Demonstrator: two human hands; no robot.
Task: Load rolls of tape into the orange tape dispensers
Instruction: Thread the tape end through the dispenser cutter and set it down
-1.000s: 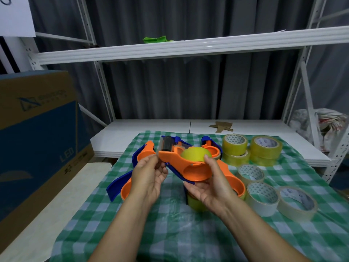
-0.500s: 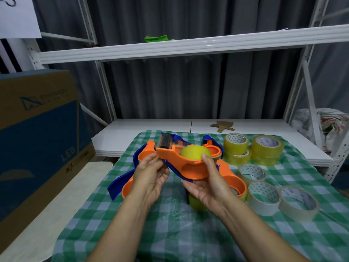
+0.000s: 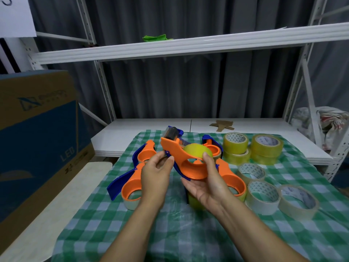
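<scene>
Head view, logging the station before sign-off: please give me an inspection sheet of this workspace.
Surface: green-and-white checked cloth covers it.
Job's things: orange-and-blue plastic tape dispenser held up, yellow tape roll in it; more dispensers lying on the cloth; loose tape rolls at the right.
Clutter: brown cardboard scrap on the white board behind; green crumpled item on the upper shelf.
Grips: left hand and right hand both hold the raised dispenser.
Cables: nothing seen.
Surroundings: blue-and-brown cardboard box left, white metal shelving, grey curtain.
</scene>
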